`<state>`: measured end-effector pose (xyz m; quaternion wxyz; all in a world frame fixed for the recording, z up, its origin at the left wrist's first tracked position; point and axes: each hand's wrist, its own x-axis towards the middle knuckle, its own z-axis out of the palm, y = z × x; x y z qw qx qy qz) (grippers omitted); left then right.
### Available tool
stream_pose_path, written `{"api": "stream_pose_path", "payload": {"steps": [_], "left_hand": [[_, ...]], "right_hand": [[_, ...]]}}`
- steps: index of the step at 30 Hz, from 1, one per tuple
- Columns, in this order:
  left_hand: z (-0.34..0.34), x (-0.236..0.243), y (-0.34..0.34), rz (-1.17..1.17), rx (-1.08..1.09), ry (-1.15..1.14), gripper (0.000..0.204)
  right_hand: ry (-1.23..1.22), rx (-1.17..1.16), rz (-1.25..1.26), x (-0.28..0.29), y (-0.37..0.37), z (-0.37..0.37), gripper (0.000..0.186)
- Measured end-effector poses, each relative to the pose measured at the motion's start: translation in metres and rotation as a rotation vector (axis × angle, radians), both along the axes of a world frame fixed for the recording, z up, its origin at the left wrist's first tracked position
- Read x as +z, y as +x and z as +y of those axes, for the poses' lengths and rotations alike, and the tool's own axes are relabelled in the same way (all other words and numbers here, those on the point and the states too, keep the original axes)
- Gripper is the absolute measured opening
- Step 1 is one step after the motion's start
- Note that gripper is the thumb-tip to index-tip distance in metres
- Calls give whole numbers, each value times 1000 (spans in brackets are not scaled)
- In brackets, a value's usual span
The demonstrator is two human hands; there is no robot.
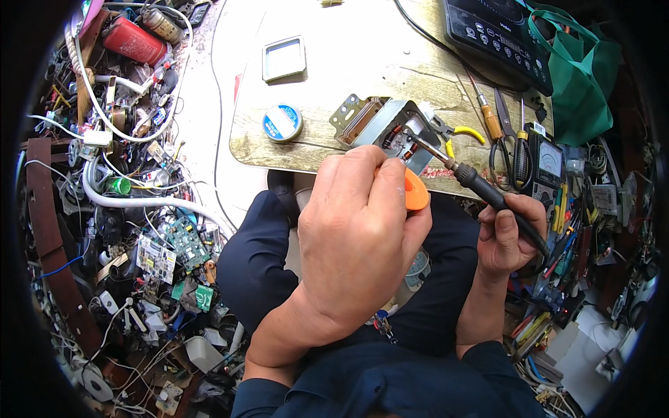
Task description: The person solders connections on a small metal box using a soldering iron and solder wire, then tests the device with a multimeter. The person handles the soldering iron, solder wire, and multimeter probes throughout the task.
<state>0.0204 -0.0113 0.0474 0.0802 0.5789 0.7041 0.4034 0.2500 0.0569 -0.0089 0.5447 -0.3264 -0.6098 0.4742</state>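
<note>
Closest up, the left hand (355, 230) arches, back uppermost, its fingers bunched and thumb pressed in to pinch an orange, rounded piece (417, 191); its fingertips are partly hidden. Just beyond those fingers, an open grey metal casing (385, 120) with electronic parts inside sits at the near edge of the wooden tabletop (334, 66). Right of it, the right hand (510, 237), palm turned inward and fingers curled, grips a soldering iron (481, 187) whose tip slants into the casing; whether it touches anything there cannot be told. Beyond and left of the left hand, a round tin (282, 122) wears a blue-and-white printed label. Beyond the right hand lie a meter (549, 160) with a marked dial and, farther off, a black cooktop (488, 31) bearing pale printed controls.
</note>
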Motion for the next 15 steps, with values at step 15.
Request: {"api": "stream_pose_path", "payload": {"steps": [15], "left_hand": [[0, 1, 0, -13, 0, 3, 41]], "right_hand": [[-12, -15, -9, 1, -1, -1, 27]]}}
